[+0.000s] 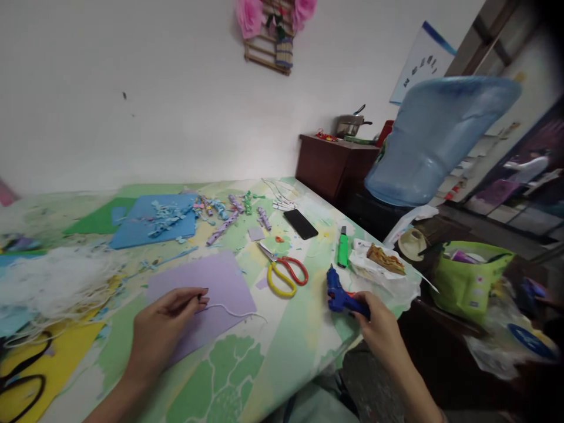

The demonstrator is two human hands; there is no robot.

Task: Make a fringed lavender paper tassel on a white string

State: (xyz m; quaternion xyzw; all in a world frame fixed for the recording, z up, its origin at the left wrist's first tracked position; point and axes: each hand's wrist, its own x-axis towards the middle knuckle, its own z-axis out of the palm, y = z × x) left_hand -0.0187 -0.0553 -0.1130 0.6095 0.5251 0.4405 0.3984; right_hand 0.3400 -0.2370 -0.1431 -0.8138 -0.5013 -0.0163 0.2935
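Note:
My left hand (170, 320) is over a purple craft sheet (220, 276), its fingertips pinched together on one end of a white string (231, 311). The string's loose end trails right, past the sheet's edge. At the table's right edge, my right hand (376, 320) has its fingers round the handle of a blue glue gun (338, 291), whose nozzle points away from me. Scissors (282, 273) with one yellow and one red handle lie between my hands, blades slightly apart. Beyond the glue gun is a green utility knife (342, 247).
A black phone (300, 224), purple curled pieces (222, 229) and blue sheets (152, 226) with scraps lie farther back. White string (66, 282) is heaped left, near black-handled scissors (26, 370). Food in a white bag (383, 264) sits at right, below a water bottle (436, 141).

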